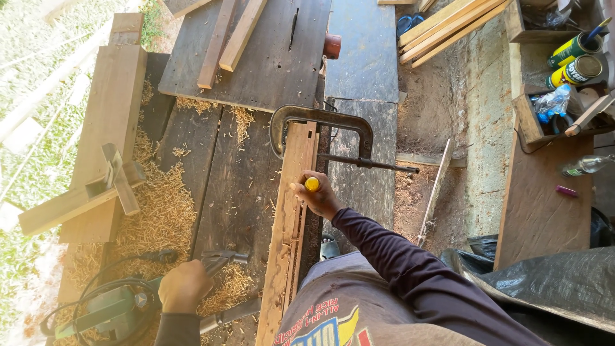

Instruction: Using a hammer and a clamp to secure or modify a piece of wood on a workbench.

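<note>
The plank (291, 218) lay along the right edge of the bench (237, 186), running from the person's waist up to the clamp (323, 128). The clamp's jaw hooked over the plank's far end, and its screw bar stuck out to the right, past the bench edge, over bare ground.

The right hand (318, 195) was closed round a yellow-capped tool (312, 184), held upright on the plank just short of the clamp. The left hand (184, 286) was curled over the head of a hammer (221, 261), which lay left of the plank's near end among the shavings (163, 211). Beside that hand, farther left, sat a green power tool (112, 311) with its cable looped around it.

Between the plank and the shavings the dark boards were mostly bare, giving room to its left. Right of the plank the bench dropped off at once. Beyond the clamp, two loose battens (229, 38) lay on a dark panel.
</note>
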